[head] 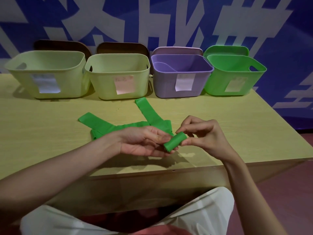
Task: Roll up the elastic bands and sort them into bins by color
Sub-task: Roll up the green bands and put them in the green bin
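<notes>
Blue wall with white shapes fills the top of the frame above our pale wooden tabletop. Along its far edge stand four bins: two pale yellow-green bins at upper left and centre, a purple bin, and a green bin at upper right. Loose green bands lie mid-frame. Lower centre, our left hand and right hand pinch a rolled green band between their fingertips.
</notes>
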